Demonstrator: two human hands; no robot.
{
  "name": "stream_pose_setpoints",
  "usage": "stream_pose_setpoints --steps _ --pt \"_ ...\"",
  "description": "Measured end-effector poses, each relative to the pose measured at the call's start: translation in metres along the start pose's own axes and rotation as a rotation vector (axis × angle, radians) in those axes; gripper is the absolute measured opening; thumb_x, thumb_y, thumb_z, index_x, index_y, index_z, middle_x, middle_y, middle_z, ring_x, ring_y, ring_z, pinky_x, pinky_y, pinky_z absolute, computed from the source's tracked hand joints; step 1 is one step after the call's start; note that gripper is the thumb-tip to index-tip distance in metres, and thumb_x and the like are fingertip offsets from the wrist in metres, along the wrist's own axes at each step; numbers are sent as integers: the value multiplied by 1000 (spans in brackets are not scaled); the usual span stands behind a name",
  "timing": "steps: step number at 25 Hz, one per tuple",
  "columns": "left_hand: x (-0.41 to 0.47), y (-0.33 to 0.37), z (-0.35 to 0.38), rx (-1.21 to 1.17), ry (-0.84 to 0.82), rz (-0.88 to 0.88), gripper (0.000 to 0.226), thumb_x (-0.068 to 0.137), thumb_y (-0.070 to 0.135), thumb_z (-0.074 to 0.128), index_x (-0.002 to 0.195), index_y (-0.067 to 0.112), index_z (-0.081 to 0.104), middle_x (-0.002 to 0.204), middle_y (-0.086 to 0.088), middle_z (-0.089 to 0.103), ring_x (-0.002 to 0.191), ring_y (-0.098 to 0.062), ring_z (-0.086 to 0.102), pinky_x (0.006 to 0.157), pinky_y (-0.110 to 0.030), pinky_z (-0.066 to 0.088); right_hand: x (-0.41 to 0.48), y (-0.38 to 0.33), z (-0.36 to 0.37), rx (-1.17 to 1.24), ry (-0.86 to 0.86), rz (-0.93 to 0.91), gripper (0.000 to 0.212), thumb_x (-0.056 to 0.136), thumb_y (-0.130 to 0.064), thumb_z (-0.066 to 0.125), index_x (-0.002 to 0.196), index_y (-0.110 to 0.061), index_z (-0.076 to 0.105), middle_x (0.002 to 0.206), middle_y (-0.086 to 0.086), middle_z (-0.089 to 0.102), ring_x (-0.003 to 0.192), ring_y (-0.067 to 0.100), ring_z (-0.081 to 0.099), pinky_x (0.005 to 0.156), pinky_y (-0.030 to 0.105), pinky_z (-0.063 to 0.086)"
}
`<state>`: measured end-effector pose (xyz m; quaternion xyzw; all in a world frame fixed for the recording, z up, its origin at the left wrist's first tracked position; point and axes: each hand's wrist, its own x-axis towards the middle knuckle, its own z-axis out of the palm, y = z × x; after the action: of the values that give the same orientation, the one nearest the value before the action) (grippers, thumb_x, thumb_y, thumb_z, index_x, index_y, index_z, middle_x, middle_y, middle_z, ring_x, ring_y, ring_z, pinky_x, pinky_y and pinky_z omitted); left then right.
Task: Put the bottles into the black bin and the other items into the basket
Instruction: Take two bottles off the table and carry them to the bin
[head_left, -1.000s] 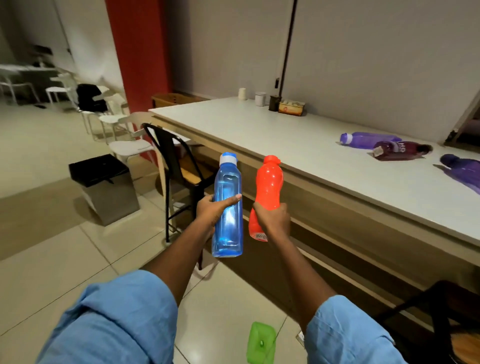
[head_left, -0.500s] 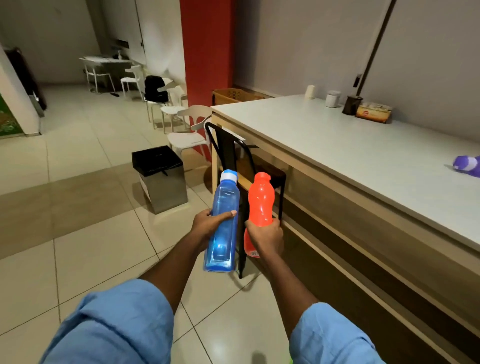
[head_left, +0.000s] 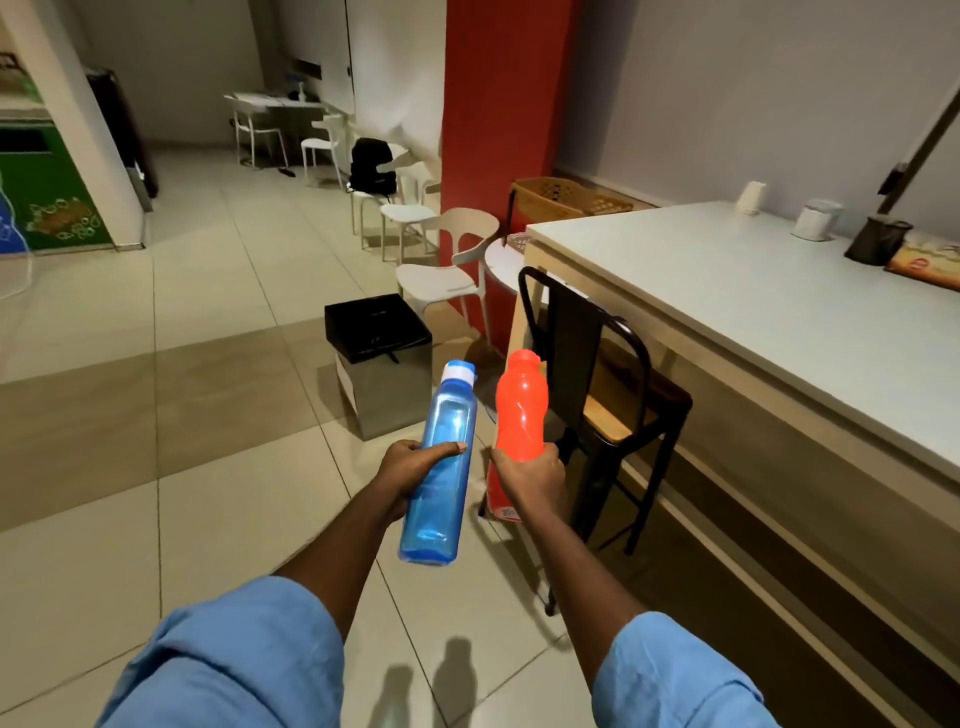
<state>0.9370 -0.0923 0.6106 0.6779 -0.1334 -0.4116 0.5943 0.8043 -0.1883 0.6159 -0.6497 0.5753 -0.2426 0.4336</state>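
Wrapping the blue bottle (head_left: 434, 501) mid-body (tilted): left grip (head_left: 408, 470).

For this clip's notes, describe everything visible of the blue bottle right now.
The blue bottle is tall, square-sided and see-through, plastic by its look, with a white collar and blue cap on top. It looks empty. It is held in the air, cap up and leaning slightly right. The left hand grips its middle, thumb across the front; nothing else touches it.
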Motion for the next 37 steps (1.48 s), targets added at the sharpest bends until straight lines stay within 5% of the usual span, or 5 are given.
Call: stream_pose_setpoints --steps 5,10,22,32,37 --pt "83 36 -124 -36 -25 -47 37 71 21 82 99 3 64 79 -15 72 64 -26 71 58 -34 57 27 -68 118 45 -45 69 71 70 -47 74 126 -9 51 123 14 60 110 34 60 91 40 50" --pt "163 65 -191 -163 54 -70 46 74 28 82 106 1 64 96 -19 72 81 -32 71 69 -41 60 66 -123 203 11 -108 67 69 74 -49 71 129 -14 48 122 11 61 108 32 61 86 33 48" --pt "401 132 -249 -142 237 -66 38 79 42 76 95 12 61 88 -6 70 75 -22 70 53 -26 54 250 -214 372 6 -301 47 67 78 -45 73 131 -14 46 120 9 58 107 31 60 94 48 52" --pt "615 184 -302 44 314 -154 54 70 35 84 104 2 58 89 -10 65 71 -22 64 54 -27 48 415 -298 496 -47 -332 32 61 71 -39 79 119 -12 54 112 10 65 96 28 63 85 39 53" --pt "737 218 -334 93 276 -244 63 71 29 83 118 -1 55 111 -19 65 96 -32 65 75 -37 55 501 -338 565 -123 -320 102 71 70 -44 81 124 -7 53 117 12 64 101 30 63 87 40 52"
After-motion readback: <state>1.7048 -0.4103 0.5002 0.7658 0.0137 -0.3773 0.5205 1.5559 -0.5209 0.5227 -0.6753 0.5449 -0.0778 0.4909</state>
